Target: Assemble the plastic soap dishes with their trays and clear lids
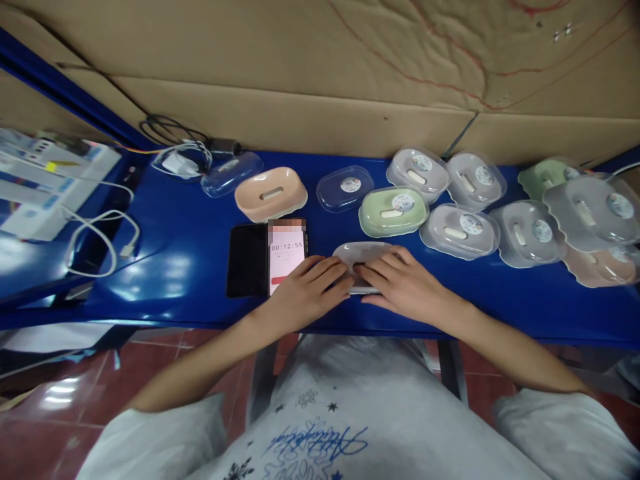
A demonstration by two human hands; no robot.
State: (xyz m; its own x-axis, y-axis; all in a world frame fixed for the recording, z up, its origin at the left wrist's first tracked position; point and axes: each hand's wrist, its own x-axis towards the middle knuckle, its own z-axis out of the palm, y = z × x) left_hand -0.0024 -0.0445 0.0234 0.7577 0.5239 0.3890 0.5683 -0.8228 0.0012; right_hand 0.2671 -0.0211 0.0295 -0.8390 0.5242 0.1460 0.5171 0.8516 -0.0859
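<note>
Holding an uncovered grey oval plastic dish [361,253], left hand [310,290] and right hand [407,287] curl fingers partway; a peach oval plastic dish [254,198] lacks its cover; eight dishes [440,243] have clear lids.

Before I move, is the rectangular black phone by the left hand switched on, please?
The phone is on: its lit pink screen reads 00:12:55.

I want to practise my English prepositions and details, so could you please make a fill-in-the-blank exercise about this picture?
1. The timer on the phone reads ____.
2. The hand nearer the phone is the ____ one.
3. The tabletop's colour is ____.
4. From the peach dish to the nearest green dish, you move to the wearer's ____.

Missing words: 00:12:55; left; blue; right.
</note>
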